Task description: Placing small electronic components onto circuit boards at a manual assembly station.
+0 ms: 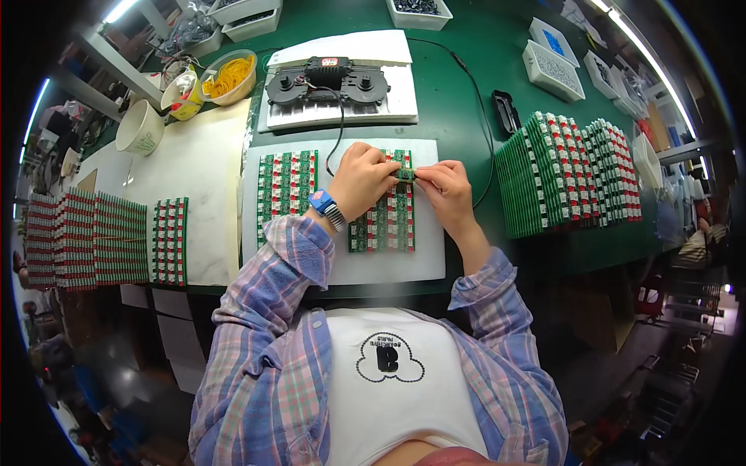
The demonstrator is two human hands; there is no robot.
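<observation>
While the thumb and forefinger of the right grip point(444, 191) pinch its right end, a small green circuit piece point(406, 175) sits directly between the two hands, its left end at the fingertips of the left grip point(362, 183). The left grip's fingers are bunched together and pressed against that end; their undersides are hidden. Just below both grips lies a sheet of circuit boards point(381, 229), partly covered by the left hand; whether the small piece touches it, I cannot tell. To the left of the left grip, a second sheet point(289, 180) lies on the same white mat point(430, 264), which rests on the green table point(458, 85).

Behind the left wrist, which wears a blue watch point(320, 202), a black cable point(342, 128) runs up to a black device point(326, 84) on a white block point(400, 97), beyond the grips. Well to the right of the right grip stand stacked green boards point(548, 175), with a small black case point(505, 113) just behind them. Well to the left of the left grip, another row of stacked boards point(116, 237) stands beside a single upright board point(169, 241); farther back on that side is a bowl of yellow bands point(230, 78).
</observation>
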